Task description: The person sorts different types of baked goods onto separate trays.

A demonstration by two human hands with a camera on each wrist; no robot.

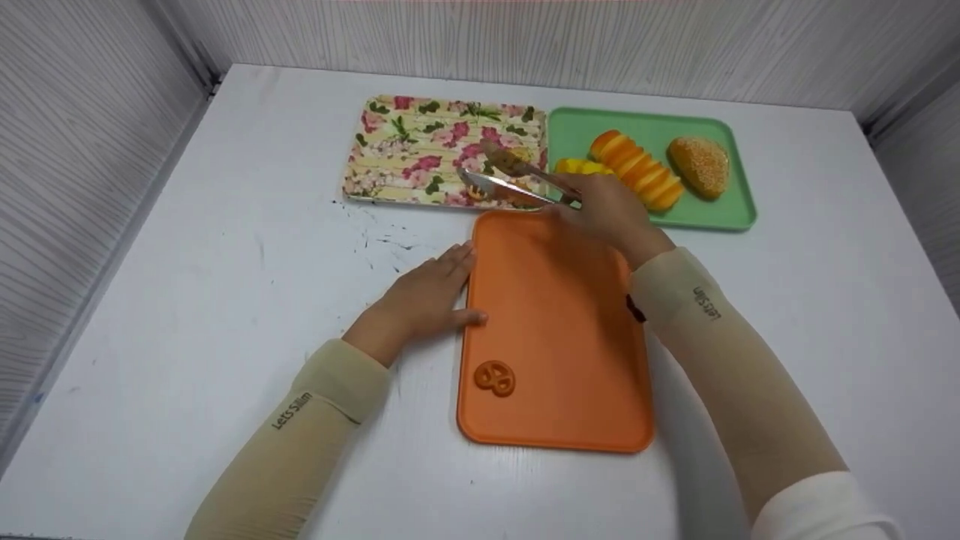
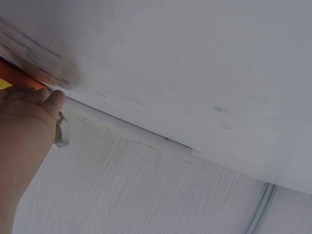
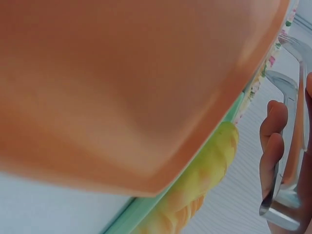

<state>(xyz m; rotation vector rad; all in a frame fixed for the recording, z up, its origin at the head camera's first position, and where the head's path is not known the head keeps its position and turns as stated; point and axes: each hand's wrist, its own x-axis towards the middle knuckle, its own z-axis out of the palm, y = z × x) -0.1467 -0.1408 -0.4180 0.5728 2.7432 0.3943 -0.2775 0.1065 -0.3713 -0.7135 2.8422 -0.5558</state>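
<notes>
My right hand (image 1: pixel 609 212) grips a pair of metal tongs (image 3: pixel 294 151) above the far edge of the orange tray (image 1: pixel 551 322). The tongs' tips are spread and reach over the floral tray (image 1: pixel 412 150). Beneath them, on that tray's near right part, lie small brown pieces (image 1: pixel 476 193), partly hidden by the tongs; their kind is hard to make out. My left hand (image 1: pixel 420 300) rests at the orange tray's left edge, fingers extended and thumb over the rim. A small brown pretzel (image 1: pixel 494 379) lies in the orange tray's near left corner.
To the right of the floral tray, a green tray (image 1: pixel 720 214) holds a sliced orange-and-white loaf (image 1: pixel 637 171), a sesame-topped bun (image 1: pixel 700 166) and a yellow piece (image 1: pixel 581 166) partly behind my right hand. Walls with a wood-grain pattern stand around the white table (image 1: pixel 225 300).
</notes>
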